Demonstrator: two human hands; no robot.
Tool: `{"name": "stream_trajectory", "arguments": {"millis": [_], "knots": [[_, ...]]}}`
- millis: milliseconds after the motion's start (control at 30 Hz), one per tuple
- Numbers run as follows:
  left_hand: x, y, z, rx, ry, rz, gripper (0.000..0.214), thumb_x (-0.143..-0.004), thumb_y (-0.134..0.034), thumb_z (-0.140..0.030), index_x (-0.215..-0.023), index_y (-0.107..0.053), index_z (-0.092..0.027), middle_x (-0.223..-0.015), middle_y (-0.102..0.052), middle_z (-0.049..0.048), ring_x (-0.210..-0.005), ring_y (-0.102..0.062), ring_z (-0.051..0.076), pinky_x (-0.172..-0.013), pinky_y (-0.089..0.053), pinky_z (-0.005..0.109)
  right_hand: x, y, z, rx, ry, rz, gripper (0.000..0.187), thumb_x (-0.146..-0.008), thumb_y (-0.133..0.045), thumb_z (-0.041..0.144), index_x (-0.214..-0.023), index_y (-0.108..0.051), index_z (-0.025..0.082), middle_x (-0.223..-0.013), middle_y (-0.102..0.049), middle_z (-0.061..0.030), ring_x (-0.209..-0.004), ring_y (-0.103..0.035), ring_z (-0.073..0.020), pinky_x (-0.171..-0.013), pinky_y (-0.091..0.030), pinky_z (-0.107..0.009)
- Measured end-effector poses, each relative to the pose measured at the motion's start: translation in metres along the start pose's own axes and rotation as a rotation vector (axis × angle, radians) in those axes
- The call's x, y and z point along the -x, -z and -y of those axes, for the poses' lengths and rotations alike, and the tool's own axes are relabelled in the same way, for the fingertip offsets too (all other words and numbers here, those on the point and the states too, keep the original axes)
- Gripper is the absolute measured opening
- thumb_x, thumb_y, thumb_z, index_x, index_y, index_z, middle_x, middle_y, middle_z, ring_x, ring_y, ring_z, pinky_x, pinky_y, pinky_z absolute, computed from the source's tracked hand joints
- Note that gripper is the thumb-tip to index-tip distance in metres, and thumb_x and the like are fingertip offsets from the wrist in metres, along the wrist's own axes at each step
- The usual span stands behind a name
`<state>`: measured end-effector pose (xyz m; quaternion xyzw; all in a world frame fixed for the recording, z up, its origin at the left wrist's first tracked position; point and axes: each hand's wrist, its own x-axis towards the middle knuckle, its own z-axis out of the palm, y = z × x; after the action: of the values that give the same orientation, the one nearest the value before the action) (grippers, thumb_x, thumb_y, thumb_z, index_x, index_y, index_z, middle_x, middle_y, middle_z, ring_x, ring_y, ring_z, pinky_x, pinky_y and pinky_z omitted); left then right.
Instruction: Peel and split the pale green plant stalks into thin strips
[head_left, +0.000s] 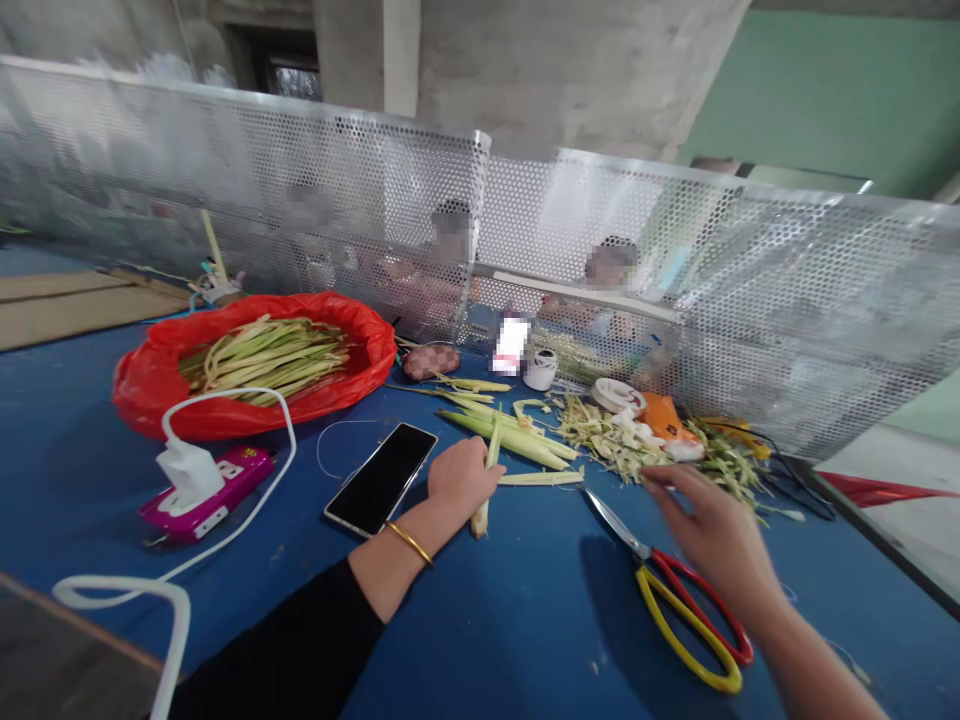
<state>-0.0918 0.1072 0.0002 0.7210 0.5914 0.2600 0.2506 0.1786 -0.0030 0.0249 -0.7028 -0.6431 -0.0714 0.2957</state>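
My left hand point(461, 480), with a gold bangle at the wrist, is closed around a short pale green leafy stalk point(493, 445). Its lower end pokes out below the fingers. Just beyond lie several longer green stalks point(517, 438), and a thin cut strip point(541, 479) rests to the right of my fist. My right hand point(705, 525) hovers beside the shred pile, thumb and fingers apart, with nothing visible between them. Close to its left are scissors point(645, 555) with one red and one yellow handle, blades pointing away from me.
A red plastic-lined basin point(142, 375) holds long strips. A phone point(382, 478), a purple power strip point(210, 495) and a white cable are on the left. Shredded trimmings point(604, 435), tape point(619, 395) and an orange packet point(670, 420) lie right. People sit behind the perforated metal screen point(525, 210).
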Motion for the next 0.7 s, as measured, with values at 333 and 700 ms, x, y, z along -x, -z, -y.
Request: {"name": "stream_trajectory", "arguments": {"millis": [333, 700], "knots": [[0.021, -0.003, -0.029, 0.553, 0.031, 0.227, 0.011, -0.079, -0.058, -0.026, -0.076, -0.062, -0.016, -0.068, -0.067, 0.0026, -0.058, -0.062, 0.015, -0.049, -0.044, 0.022, 0.043, -0.046, 0.097, -0.85, -0.262, 0.342, 0.032, -0.081, -0.059, 0.05, -0.094, -0.064, 0.021, -0.087, -0.071, -0.006, -0.082, -0.067, -0.0241, -0.069, -0.052, -0.033], [0.034, -0.013, -0.034, 0.94, 0.127, 0.182, 0.012, -0.072, -0.066, -0.025, -0.073, -0.061, -0.014, -0.066, -0.066, 0.0023, -0.054, -0.059, 0.011, -0.048, -0.044, 0.02, 0.048, -0.051, 0.099, -0.983, -0.362, 0.315, 0.038, -0.075, -0.064, 0.055, -0.083, -0.064, 0.018, -0.068, -0.065, -0.0013, -0.059, -0.061, -0.0157, -0.055, -0.048, -0.026]]}}
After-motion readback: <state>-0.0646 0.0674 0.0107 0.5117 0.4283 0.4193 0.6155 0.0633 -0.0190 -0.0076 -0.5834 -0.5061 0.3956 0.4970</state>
